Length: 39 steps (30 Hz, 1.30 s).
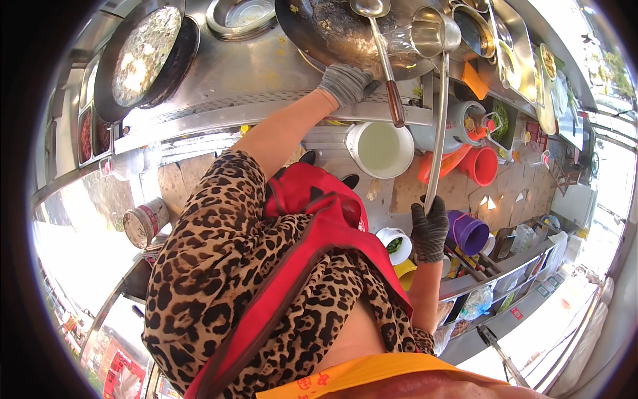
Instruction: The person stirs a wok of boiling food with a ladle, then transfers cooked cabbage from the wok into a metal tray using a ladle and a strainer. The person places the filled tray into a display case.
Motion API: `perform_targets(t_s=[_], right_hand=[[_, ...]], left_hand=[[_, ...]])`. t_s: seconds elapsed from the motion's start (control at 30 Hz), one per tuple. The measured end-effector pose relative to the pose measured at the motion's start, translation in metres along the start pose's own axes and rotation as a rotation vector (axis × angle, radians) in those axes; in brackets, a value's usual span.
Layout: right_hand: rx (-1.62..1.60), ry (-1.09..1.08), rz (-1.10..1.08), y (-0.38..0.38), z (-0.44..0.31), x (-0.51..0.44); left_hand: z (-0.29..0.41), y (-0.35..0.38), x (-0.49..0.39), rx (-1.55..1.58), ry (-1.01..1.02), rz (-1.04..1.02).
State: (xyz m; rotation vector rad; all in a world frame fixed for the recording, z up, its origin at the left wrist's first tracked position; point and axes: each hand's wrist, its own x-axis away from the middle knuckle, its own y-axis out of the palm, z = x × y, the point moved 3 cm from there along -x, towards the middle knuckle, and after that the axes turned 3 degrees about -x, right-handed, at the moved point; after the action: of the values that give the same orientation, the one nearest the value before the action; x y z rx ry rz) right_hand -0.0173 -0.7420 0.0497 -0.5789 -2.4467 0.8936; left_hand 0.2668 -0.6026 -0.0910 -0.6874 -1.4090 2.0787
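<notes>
My left hand (348,86), in a grey knit glove, grips the near edge of a large steel wok (319,37) at the top of the view. In my right hand (429,229), gloved in darker grey, is the long metal handle of a dipper (442,124). The dipper's cup is tipped over the wok's right side, and clear water (398,40) runs from it into the wok. A steel ladle (384,55) with a wooden grip lies across the wok's rim, its bowl inside the wok. Some wet brownish residue shows on the wok's inner wall.
A pan (147,57) with pale contents stands left on the steel counter (234,65); stacked metal plates (241,17) lie beside it. Metal containers (471,30) are at the right. Below the counter are a white bucket (381,149), a red bucket (478,166) and a purple bucket (468,233).
</notes>
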Motion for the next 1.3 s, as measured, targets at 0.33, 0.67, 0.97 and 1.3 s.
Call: perform_targets(t_s=[0.33,0.67,0.97,1.3], right_hand=[[-0.115,0.052,0.224,0.054,0.073,0.049],[-0.58,0.823,-0.009,0.133,0.219,0.132],[-1.661,0.922,0.351,0.247,0.139,-0.011],[-1.138,1.042,0.954,0.272,0.118,0.185]], left_hand=[[-0.004,-0.008,0.002,0.083,-0.023,-0.103],[-0.009,0.0,-0.002,0.118,-0.024,0.009],[-0.117,-0.008,-0.044,-0.2,0.168,-0.1],[-0.142,-0.008,-0.143,-0.338,0.209,-0.174]])
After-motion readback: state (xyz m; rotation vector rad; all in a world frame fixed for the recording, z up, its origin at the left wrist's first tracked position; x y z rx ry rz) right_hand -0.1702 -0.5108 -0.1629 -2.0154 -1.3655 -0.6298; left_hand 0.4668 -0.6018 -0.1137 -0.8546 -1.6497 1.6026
